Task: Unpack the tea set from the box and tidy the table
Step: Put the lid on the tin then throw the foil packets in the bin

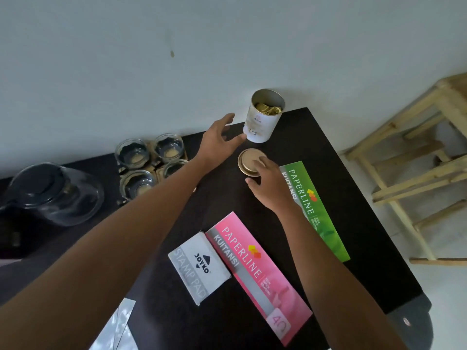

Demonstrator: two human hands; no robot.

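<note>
A white tea tin (262, 122) stands open at the far edge of the black table (353, 223), with gold packets inside. My left hand (219, 142) is spread open just left of the tin, fingertips near its base, not gripping it. The tin's gold lid (249, 160) lies flat on the table in front of the tin. My right hand (270, 183) rests its fingers on the lid's near side. Several glass cups (151, 160) sit on wooden coasters at the left, and a glass teapot (55, 193) with a dark lid stands further left.
A pink receipt book (260, 271), a green receipt book (318, 210) and a grey stamp pad box (199, 266) lie on the near table. Shiny wrapping (116, 327) lies at the bottom left. A wooden stool (417, 160) stands to the right, a wall behind.
</note>
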